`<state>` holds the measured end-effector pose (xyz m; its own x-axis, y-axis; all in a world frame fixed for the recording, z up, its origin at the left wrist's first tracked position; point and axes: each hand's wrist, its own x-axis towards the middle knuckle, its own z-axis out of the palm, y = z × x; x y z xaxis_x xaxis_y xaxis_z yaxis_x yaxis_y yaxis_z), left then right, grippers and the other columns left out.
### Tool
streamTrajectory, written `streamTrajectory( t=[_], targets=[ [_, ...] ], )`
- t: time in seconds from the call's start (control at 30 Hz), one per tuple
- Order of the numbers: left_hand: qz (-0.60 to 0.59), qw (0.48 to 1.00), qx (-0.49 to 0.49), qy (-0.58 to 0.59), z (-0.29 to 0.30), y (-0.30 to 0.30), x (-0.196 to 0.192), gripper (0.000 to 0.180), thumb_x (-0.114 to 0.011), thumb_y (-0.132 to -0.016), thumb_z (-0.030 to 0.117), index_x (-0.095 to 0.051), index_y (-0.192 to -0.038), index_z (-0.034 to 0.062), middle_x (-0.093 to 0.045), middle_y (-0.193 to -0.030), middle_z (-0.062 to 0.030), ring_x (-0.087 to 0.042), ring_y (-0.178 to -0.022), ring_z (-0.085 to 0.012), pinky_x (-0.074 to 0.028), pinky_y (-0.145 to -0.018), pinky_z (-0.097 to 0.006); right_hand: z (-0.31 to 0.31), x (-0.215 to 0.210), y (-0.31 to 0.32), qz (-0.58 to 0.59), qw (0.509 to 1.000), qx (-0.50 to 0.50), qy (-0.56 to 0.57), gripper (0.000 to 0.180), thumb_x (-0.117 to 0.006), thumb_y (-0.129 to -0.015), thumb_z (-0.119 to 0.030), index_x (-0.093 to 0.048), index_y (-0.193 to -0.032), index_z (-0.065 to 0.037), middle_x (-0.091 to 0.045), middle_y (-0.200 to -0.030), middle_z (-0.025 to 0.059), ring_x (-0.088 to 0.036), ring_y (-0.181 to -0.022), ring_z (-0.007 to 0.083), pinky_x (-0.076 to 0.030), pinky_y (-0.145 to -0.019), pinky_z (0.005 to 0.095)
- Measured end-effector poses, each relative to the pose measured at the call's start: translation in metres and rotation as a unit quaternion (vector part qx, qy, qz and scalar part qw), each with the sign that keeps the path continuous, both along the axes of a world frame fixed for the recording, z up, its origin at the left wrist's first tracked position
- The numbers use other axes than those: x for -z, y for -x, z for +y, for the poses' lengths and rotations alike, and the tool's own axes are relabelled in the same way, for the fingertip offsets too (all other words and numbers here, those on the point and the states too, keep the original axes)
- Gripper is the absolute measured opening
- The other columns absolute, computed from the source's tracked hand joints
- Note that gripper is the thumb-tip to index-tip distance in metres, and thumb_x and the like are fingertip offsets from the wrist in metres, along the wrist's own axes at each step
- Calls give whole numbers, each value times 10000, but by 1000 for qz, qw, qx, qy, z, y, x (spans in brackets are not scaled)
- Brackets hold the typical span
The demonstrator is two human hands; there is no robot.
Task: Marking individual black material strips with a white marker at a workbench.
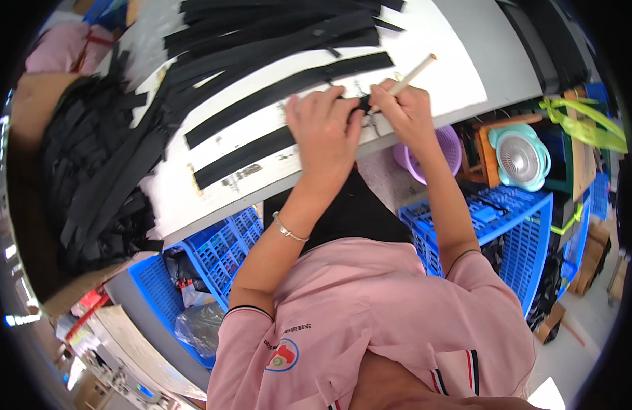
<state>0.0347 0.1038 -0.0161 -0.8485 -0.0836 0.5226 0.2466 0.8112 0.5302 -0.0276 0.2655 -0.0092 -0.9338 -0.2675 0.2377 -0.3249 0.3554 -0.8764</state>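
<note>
My right hand [406, 113] is closed around a pale, slim pencil [415, 74]. Its lower end points down at the black strip under my hands, near the table's front edge. Just left of it, my left hand [324, 133] lies over the same black fabric strip [244, 158], fingers spread and pressing it down. Part of that strip is hidden beneath both hands. Another black strip [282, 93] lies behind it, roughly parallel, on the white table [447, 68]. Dark marks show on the white surface beside the strips.
Many black strips [275, 41] are piled at the back. A cardboard box [29, 109] full of black strips stands left. Under the table are blue crates [152, 290] and a purple basket [447, 152]. A turquoise fan [519, 157] stands at right.
</note>
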Motion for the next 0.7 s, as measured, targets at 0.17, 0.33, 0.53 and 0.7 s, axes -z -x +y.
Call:
streamTrajectory(
  t=[0.17,0.33,0.53,0.7],
  targets=[
    [1,998,19,-51,-16,-7,-3,217,-781,-859,175,-746,-1064,111,-682,-1213,-70,-596,-1188,-291,-337,-1138,-514,8,2,-5,-97,986,3,137,246,-636,-998,-150,-723,-849,27,-692,-730,40,-613,-659,82,-475,-610,244],
    [49,988,-110,93,-120,-15,-15,280,-702,-919,114,-716,-1198,108,-658,-1299,-109,-580,-1232,-318,-373,-1119,-473,3,-6,-5,-73,980,-15,182,197,-613,-1054,-173,-726,-1084,-15,-552,-687,-17,-455,-628,42,-347,-579,225],
    [18,931,-274,239,-274,-4,2,282,-650,-967,173,-688,-1217,47,-662,-1288,-128,-542,-1309,-333,-315,-1154,-556,-15,-10,-4,23,999,-29,-25,242,-743,-962,-251,-683,-1133,-91,-614,-785,-2,-561,-665,90,-453,-631,250],
    [-75,933,-294,196,-308,11,5,237,-671,-961,201,-716,-1149,63,-689,-1224,-137,-518,-1346,-340,-303,-1147,-585,-26,-16,0,95,971,1,-218,541,-884,-788,-343,-615,-1206,-130,-702,-870,54,-669,-706,202,-524,-645,306]
  ],
)
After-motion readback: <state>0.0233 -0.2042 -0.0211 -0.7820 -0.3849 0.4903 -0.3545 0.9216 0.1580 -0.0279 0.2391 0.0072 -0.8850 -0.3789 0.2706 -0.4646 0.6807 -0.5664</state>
